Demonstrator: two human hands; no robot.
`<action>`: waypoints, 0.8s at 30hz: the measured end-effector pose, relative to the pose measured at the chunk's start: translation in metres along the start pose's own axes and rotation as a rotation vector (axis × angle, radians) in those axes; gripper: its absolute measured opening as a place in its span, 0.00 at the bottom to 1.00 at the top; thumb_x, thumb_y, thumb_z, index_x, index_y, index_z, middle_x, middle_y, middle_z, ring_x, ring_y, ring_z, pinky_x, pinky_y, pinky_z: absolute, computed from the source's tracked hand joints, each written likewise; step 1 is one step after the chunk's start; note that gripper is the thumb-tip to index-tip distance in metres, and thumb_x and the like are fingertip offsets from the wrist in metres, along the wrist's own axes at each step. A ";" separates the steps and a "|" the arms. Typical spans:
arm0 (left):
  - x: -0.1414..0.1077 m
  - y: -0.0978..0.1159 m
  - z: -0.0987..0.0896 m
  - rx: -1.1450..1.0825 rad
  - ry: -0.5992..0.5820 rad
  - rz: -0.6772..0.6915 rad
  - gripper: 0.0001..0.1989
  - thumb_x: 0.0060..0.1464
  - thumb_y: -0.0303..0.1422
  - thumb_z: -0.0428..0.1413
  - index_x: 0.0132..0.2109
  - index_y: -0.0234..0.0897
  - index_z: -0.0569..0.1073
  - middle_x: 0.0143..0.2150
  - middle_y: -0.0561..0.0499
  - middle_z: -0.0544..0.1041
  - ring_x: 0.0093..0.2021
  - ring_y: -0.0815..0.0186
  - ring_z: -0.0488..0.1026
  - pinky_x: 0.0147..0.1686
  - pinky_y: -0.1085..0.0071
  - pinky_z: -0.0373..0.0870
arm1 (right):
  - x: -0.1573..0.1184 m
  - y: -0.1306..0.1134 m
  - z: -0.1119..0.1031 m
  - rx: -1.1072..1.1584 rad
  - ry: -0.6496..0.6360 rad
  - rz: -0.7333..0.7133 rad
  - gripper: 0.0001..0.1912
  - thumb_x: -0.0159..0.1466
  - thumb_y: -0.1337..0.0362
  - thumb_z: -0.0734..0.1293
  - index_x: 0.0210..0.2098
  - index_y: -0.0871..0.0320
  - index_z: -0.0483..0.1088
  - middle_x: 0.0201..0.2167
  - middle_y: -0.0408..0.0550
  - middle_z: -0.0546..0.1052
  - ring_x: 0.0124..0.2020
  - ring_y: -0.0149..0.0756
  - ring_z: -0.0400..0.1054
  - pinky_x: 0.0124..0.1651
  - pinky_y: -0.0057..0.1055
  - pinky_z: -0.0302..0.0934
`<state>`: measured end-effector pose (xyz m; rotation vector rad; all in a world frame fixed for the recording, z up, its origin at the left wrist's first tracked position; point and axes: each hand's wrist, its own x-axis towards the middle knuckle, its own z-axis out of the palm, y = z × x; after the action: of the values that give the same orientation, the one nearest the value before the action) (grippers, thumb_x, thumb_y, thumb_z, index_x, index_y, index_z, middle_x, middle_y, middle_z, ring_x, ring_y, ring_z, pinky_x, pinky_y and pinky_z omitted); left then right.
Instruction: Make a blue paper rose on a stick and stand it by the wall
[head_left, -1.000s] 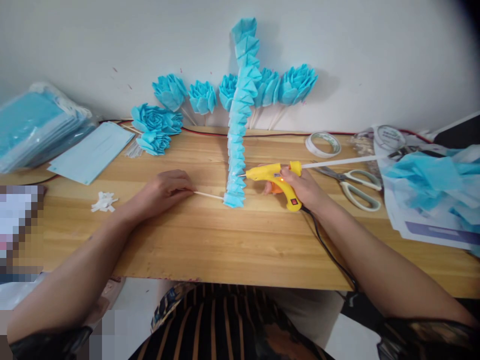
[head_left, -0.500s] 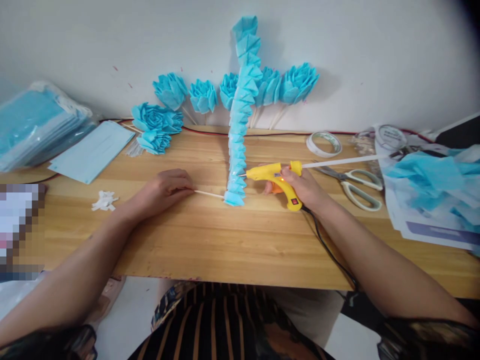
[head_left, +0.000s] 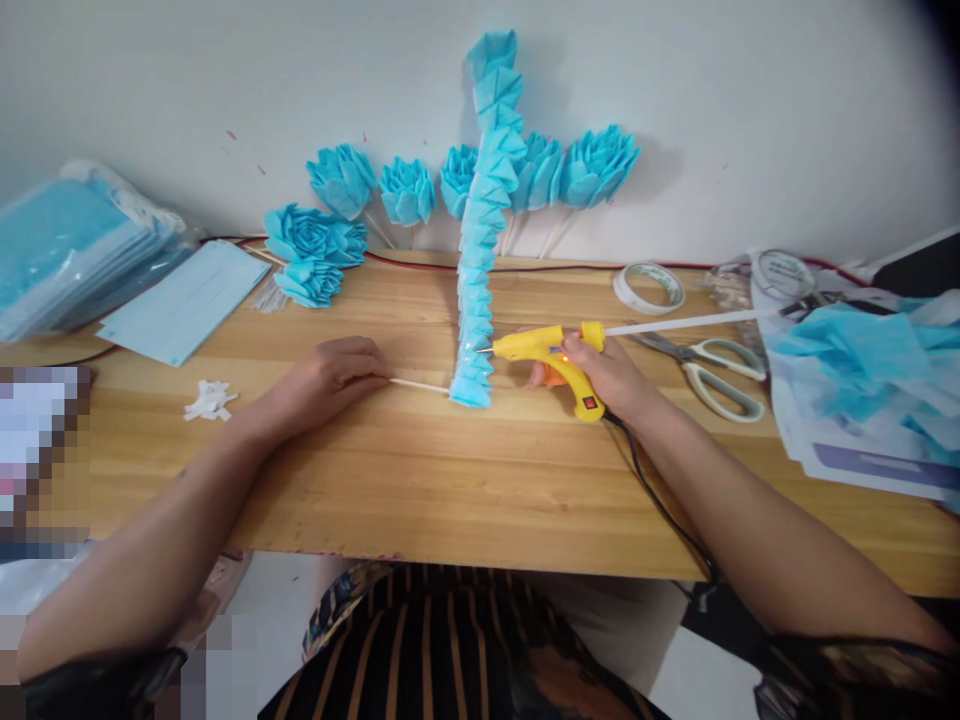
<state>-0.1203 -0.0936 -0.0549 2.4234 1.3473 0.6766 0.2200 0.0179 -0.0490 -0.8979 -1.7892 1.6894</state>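
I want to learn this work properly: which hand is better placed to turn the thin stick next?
Probably the left hand: it pinches the thin stick, whose far end meets the blue folded strip. The right hand is occupied, gripping the yellow glue gun.

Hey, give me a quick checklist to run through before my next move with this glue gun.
1. Left hand has the thin stick pinched in its fingers: ok.
2. Stick's other end meets the near end of the folded blue strip: ok. Whether it is glued there: cannot tell.
3. Right hand grips the yellow glue gun: ok.
4. Nozzle lined up with the strip's lower part: ok. Whether it touches: cannot tell.
5. Nozzle hot enough: cannot tell; a small orange light shows on the gun.
6. Scissors clear of the strip: ok, they lie beyond the right hand.
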 end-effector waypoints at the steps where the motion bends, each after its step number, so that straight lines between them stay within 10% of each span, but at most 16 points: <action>1: 0.000 0.000 0.000 -0.001 -0.002 -0.004 0.14 0.70 0.34 0.49 0.41 0.35 0.77 0.39 0.47 0.77 0.41 0.66 0.74 0.43 0.73 0.69 | 0.000 0.000 0.000 0.000 0.000 -0.004 0.26 0.60 0.36 0.68 0.39 0.51 0.80 0.27 0.47 0.80 0.31 0.38 0.76 0.39 0.35 0.72; 24: -0.001 0.000 0.002 0.008 0.019 -0.008 0.12 0.68 0.31 0.51 0.38 0.34 0.78 0.37 0.46 0.77 0.38 0.67 0.74 0.39 0.75 0.68 | 0.000 0.003 -0.002 0.021 -0.022 0.014 0.31 0.60 0.36 0.68 0.45 0.56 0.79 0.28 0.47 0.80 0.32 0.35 0.75 0.41 0.30 0.71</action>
<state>-0.1201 -0.0942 -0.0570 2.4218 1.3693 0.6956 0.2217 0.0196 -0.0520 -0.8886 -1.7803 1.7300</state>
